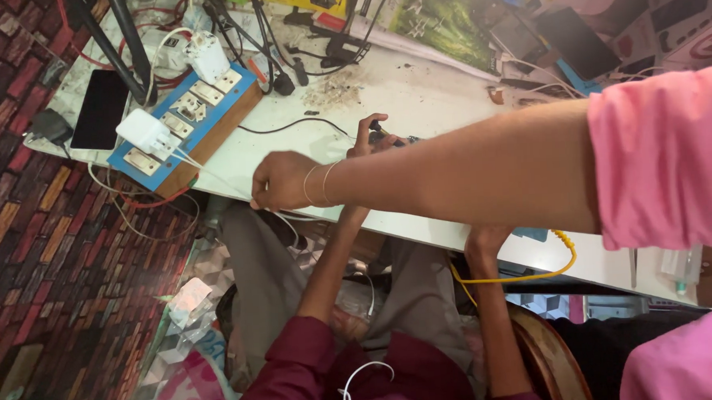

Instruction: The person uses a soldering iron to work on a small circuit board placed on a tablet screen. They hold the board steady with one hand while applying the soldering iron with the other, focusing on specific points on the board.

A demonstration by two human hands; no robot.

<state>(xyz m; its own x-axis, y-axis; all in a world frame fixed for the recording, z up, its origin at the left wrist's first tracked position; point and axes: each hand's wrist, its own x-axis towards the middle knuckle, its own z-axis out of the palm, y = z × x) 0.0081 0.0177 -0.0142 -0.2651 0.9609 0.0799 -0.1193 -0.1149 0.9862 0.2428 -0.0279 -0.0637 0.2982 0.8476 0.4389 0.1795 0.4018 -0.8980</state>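
Observation:
My left hand [367,135] reaches up from my maroon sleeve to the white table [415,93] and pinches a small dark device [393,141] lying there. My right forearm [493,314] rises beside it. The right hand itself is hidden behind a co-worker's bare forearm [467,175], which crosses the view from a pink sleeve [666,154] on the right. The co-worker's hand [279,182], with thin bangles at the wrist, grips a white cable [211,173] at the table's near edge.
A blue socket board [178,132] with white chargers [146,131] plugged in lies at the table's left end, beside a black phone [100,109]. A thin black wire [289,124] runs to the device. A yellow cable [535,274] hangs under the table edge. Dark stand legs [125,42], tools and boxes crowd the back.

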